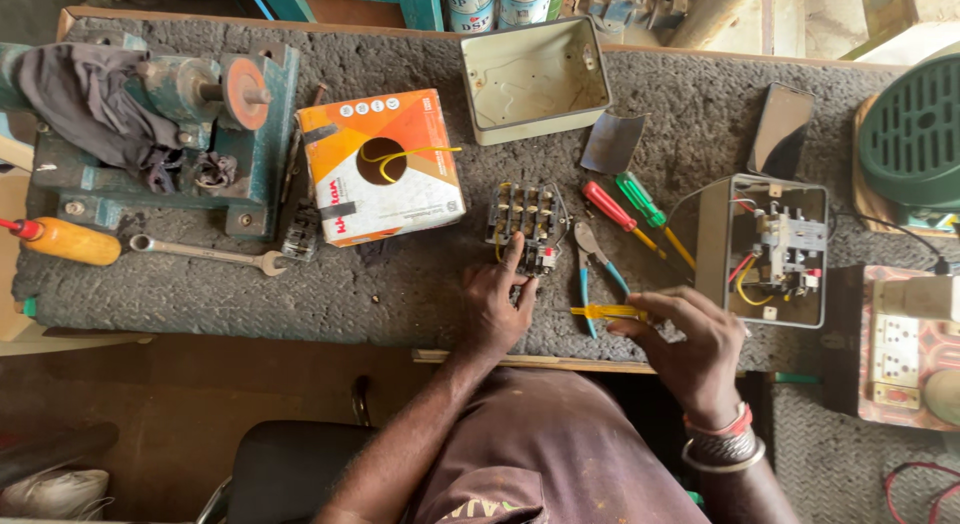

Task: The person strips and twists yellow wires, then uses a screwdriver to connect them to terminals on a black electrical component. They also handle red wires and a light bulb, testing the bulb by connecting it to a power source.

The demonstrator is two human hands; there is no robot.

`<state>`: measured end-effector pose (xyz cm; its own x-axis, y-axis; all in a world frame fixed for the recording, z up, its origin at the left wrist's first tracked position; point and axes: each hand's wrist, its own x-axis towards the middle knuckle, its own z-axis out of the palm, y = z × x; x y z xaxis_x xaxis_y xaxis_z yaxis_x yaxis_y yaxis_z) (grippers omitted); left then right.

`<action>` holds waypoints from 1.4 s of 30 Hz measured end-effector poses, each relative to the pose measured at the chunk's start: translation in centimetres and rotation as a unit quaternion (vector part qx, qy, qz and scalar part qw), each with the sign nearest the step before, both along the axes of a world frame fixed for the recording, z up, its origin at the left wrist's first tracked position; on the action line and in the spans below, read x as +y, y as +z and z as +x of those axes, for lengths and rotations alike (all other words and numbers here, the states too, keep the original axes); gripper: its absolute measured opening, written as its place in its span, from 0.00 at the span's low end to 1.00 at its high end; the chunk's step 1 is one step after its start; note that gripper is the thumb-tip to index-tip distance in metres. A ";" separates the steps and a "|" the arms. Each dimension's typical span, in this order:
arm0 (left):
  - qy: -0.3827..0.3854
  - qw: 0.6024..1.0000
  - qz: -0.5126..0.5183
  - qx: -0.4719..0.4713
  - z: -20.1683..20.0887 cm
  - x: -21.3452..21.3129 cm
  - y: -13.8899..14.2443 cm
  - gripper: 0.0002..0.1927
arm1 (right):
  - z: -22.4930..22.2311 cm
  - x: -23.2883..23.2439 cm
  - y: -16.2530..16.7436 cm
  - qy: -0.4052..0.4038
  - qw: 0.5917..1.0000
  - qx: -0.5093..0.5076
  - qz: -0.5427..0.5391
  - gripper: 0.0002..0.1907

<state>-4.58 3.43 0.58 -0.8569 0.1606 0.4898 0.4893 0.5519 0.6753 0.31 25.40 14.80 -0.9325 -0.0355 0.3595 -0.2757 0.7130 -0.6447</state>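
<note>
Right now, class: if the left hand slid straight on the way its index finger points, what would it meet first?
The left hand already touches the grey terminal block with brass screws; straight beyond lies the open beige metal box, though depth is uncertain.

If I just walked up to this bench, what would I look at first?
Probably the bright orange and white box in the middle of the grey workbench, with yellow wire curling out of its round hole. Just right of it, the left hand presses on a small electrical block, while the right hand holds a yellow screwdriver. At far left stands a dusty blue-green grinder.
</note>
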 end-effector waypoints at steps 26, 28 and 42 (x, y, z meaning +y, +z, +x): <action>-0.019 0.999 -0.047 0.003 -1.1 -2.1 1.6 0.40 | 1.1 -8.1 -2.6 0.032 0.976 0.186 0.111 0.12; -0.018 0.999 -0.050 0.002 -1.0 -2.1 1.6 0.40 | 1.0 -7.9 -2.5 0.055 0.973 0.177 0.136 0.10; -0.006 0.999 -0.053 0.006 -0.7 -1.7 0.9 0.41 | 1.1 -6.1 -2.7 0.142 0.966 0.136 0.166 0.21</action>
